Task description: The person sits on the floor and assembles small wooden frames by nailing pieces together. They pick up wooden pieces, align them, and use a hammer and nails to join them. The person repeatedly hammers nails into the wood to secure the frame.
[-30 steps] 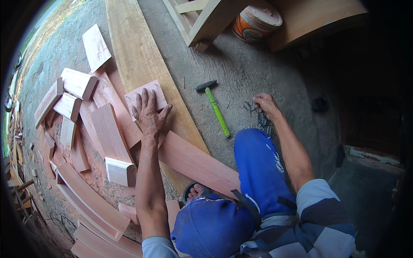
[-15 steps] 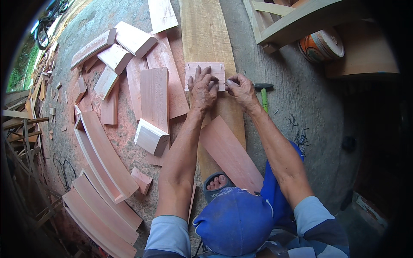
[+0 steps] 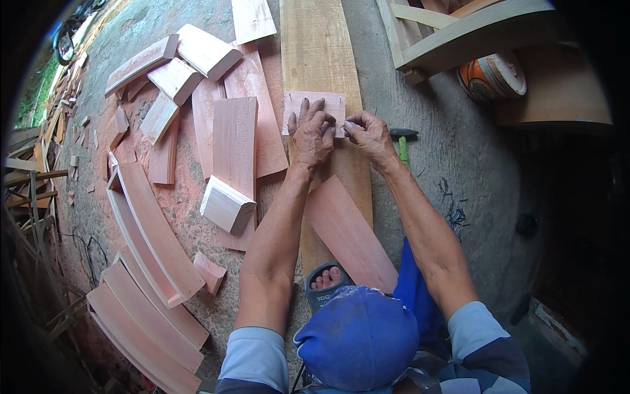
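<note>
two hands up top centre — our left hand (image 3: 310, 134) lies flat, pinning the small pink wood piece (image 3: 314, 104) on the long plank (image 3: 321, 59) — probably steadying it — right hand (image 3: 369, 134) pinched closed at its edge.

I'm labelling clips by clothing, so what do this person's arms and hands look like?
Both forearms are bare from the elbow down. The left hand and right hand wear no gloves. Short sleeves are pale grey-blue, the right one with a darker stripe. No watch or rings can be seen.
</note>
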Demonstrator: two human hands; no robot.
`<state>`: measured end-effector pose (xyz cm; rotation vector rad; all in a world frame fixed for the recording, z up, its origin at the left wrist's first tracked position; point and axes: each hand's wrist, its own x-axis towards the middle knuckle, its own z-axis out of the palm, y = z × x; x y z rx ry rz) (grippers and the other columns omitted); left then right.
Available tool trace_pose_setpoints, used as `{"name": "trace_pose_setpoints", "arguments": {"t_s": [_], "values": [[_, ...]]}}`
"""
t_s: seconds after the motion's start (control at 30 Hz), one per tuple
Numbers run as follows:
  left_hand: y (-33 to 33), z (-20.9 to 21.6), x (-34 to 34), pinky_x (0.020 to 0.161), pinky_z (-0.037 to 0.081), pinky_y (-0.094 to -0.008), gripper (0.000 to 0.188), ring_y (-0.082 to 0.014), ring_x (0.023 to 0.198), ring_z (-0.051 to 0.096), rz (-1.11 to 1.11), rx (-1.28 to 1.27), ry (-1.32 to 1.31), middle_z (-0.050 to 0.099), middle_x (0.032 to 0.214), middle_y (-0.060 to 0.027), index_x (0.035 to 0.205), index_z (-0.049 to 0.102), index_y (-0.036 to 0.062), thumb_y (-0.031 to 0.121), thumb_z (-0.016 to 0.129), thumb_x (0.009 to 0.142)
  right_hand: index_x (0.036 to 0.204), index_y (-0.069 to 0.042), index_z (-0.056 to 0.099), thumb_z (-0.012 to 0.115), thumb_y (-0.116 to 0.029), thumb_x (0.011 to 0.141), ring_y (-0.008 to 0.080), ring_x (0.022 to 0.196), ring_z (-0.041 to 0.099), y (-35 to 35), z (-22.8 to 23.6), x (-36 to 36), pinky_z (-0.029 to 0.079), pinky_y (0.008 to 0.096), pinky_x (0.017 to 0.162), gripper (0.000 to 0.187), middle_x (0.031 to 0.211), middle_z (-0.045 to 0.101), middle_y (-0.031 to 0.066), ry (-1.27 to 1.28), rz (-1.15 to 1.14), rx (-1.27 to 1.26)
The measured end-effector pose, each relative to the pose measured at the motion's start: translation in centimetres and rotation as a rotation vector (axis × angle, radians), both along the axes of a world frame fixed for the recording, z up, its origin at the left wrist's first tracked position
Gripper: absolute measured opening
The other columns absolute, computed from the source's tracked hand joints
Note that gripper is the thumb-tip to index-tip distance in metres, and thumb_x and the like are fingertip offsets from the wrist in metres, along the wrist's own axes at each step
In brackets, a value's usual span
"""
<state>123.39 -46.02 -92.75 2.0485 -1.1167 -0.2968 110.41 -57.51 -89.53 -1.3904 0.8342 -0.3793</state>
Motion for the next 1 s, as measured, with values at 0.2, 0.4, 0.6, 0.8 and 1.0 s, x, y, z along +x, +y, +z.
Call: {"name": "trace_pose_setpoints", "arguments": {"t_s": [0.2, 0.4, 0.6, 0.8, 1.0], "values": [[-0.1, 0.1, -0.2, 0.124, 0.008, -0.0544, 0.022, -0.0331, 0.156, 0.027, 0.001, -0.002, -0.008, 0.050, 0.157, -0.0060, 0.107, 0.071, 0.0220, 0.019, 0.076, 0.086, 0.102, 0.000, 0.071, 0.070, -0.013, 0.096, 0.0059, 0.071, 0.056, -0.1, -0.1, -0.2, 0.047, 0.0239, 0.061, 0.014, 0.082, 0.066, -0.0009, 0.013, 0.031, -0.018], [0.0, 0.1, -0.2, 0.124, 0.007, -0.0546, 0.021, -0.0331, 0.156, 0.028, -0.005, -0.008, -0.013, 0.052, 0.155, -0.0039, 0.106, 0.072, 0.0233, 0.020, 0.076, 0.086, 0.101, -0.001, 0.072, 0.071, -0.014, 0.094, 0.0085, 0.074, 0.060, -0.3, -0.1, -0.1, 0.050, 0.0268, 0.066, 0.015, 0.083, 0.069, 0.0011, 0.026, 0.042, -0.090], [0.2, -0.2, -0.1, 0.124, 0.005, -0.0541, 0.022, -0.0311, 0.155, 0.030, -0.041, -0.033, -0.016, 0.058, 0.148, 0.0004, 0.105, 0.076, 0.0269, 0.024, 0.081, 0.084, 0.101, -0.003, 0.074, 0.070, -0.017, 0.093, 0.0131, 0.082, 0.068, -0.2, 1.6, 0.1, 0.054, 0.0304, 0.074, 0.016, 0.090, 0.076, 0.0058, 0.092, 0.123, -0.256], [0.2, -1.1, 0.0, 0.125, 0.009, -0.0546, 0.021, -0.0304, 0.152, 0.035, -0.041, -0.053, -0.080, 0.062, 0.143, 0.0025, 0.104, 0.079, 0.0294, 0.025, 0.078, 0.083, 0.104, -0.002, 0.074, 0.072, -0.022, 0.093, 0.0159, 0.087, 0.071, -0.8, 1.1, 0.0, 0.055, 0.0326, 0.079, 0.023, 0.096, 0.077, 0.0100, 0.108, 0.168, -0.254], [0.4, -1.3, -0.2, 0.126, 0.009, -0.0514, 0.021, -0.0274, 0.150, 0.038, -0.034, -0.059, -0.131, 0.063, 0.141, 0.0027, 0.105, 0.080, 0.0288, 0.026, 0.078, 0.084, 0.122, 0.000, 0.064, 0.073, -0.023, 0.091, 0.0305, 0.099, 0.069, -1.0, -1.2, -9.5, 0.054, 0.0426, 0.088, 0.039, 0.110, 0.069, 0.0167, 0.540, -0.053, -0.685]]}}
